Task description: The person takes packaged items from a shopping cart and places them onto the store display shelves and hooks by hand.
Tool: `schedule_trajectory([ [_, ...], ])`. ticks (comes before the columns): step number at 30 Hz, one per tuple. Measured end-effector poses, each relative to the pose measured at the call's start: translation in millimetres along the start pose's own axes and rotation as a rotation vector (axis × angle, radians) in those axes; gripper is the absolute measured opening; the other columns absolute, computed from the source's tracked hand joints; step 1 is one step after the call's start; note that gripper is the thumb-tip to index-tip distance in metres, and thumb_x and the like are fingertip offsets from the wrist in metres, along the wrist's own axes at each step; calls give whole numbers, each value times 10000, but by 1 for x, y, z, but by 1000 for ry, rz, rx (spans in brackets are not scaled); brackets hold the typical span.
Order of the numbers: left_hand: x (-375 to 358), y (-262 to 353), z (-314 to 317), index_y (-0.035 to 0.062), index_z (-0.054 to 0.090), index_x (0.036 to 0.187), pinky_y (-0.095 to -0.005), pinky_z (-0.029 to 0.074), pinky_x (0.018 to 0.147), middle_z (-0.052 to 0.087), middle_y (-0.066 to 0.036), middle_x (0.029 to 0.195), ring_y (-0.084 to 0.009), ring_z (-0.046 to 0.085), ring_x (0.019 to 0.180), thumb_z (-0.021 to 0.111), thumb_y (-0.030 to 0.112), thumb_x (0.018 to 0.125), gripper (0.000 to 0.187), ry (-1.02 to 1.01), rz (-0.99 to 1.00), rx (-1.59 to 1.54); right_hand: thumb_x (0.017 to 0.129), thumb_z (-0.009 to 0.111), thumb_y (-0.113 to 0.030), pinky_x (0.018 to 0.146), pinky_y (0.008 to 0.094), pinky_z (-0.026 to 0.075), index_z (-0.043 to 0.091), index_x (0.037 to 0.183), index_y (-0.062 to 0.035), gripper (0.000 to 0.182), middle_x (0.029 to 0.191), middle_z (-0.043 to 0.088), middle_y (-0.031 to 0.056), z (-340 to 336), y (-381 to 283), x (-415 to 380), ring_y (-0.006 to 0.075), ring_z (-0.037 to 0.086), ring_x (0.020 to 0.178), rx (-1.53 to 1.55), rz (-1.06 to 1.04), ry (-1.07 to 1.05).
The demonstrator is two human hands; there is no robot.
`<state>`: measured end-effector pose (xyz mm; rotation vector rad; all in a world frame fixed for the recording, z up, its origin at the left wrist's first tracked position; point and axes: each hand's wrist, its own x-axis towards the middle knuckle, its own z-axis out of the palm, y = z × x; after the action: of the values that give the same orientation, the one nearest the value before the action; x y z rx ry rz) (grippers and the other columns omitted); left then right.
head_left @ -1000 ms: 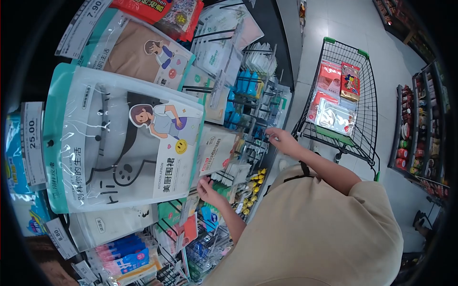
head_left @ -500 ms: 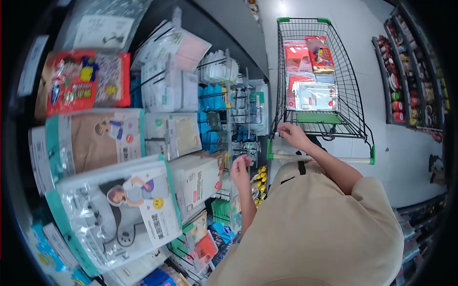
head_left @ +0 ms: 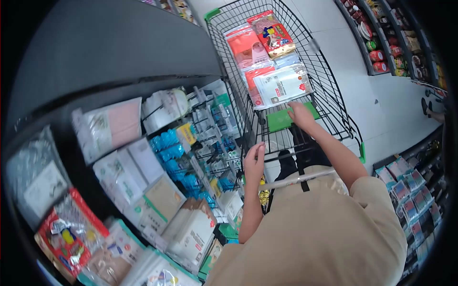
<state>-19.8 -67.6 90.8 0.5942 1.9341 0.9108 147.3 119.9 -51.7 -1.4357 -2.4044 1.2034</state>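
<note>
My right hand (head_left: 301,116) reaches over the shopping cart (head_left: 329,90), fingertips above its green seat panel (head_left: 279,121) and close to the lower edge of a white flat package (head_left: 285,85). Its fingers are loosely bent and no object shows in them. My left hand (head_left: 254,159) is raised beside the cart's near left side, above the handle bar (head_left: 296,180), fingers pointing up and holding nothing visible. Inside the basket, red packages (head_left: 247,46) and a red snack-like bag with a yellow cartoon figure (head_left: 272,34) lie beyond the white package.
A dark shelf unit on my left holds hanging packages, among them a pink-and-white one (head_left: 112,125), blue items (head_left: 167,145) and a red bag (head_left: 71,236). Another shelf (head_left: 377,43) with packaged goods stands across the tiled aisle (head_left: 329,47). Someone's leg (head_left: 433,114) shows far right.
My view has swung, so the cart appears closer and tilted and the shelf goods sit lower left. My right hand has moved forward over the green panel; my left has come nearer the cart.
</note>
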Motion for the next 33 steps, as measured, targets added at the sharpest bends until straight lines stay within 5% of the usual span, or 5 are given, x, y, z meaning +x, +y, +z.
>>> schedule_trajectory([
  [7,24,-15,14,-41,615,1178,-283,489,894,683,-124,1063,-167,645,983,520,138,1004,267,57,-158,-99,836,550,-121,869,413,484,586,993,-50,176,993,610,124,39,106,126,286,592,1021,-491,-63,-100],
  [14,32,-19,19,-55,620,1156,-300,478,920,693,-142,1063,-182,645,1000,507,111,999,255,147,-284,-162,883,524,-137,967,526,417,567,1124,-63,257,1119,602,102,106,146,217,296,530,1187,-754,-224,156],
  [23,25,-16,24,-52,598,1183,-325,488,933,685,-154,1063,-196,652,1000,495,112,1010,260,120,-256,-219,881,538,-144,882,491,439,575,1051,-99,179,977,652,73,94,115,214,284,625,969,-809,-131,-64],
  [31,5,3,12,-52,597,1192,-325,499,934,682,-149,1072,-189,651,1001,498,110,1011,262,146,-212,-315,885,514,-148,846,430,453,604,1002,-141,148,992,653,88,59,99,170,269,617,1006,-589,-37,-387],
  [33,-4,7,5,-53,596,1194,-323,499,933,679,-149,1078,-189,649,1006,498,108,1011,263,149,-169,-311,875,517,-142,849,427,455,611,1010,-142,164,1038,638,95,53,97,148,267,601,1047,-606,-146,-257],
])
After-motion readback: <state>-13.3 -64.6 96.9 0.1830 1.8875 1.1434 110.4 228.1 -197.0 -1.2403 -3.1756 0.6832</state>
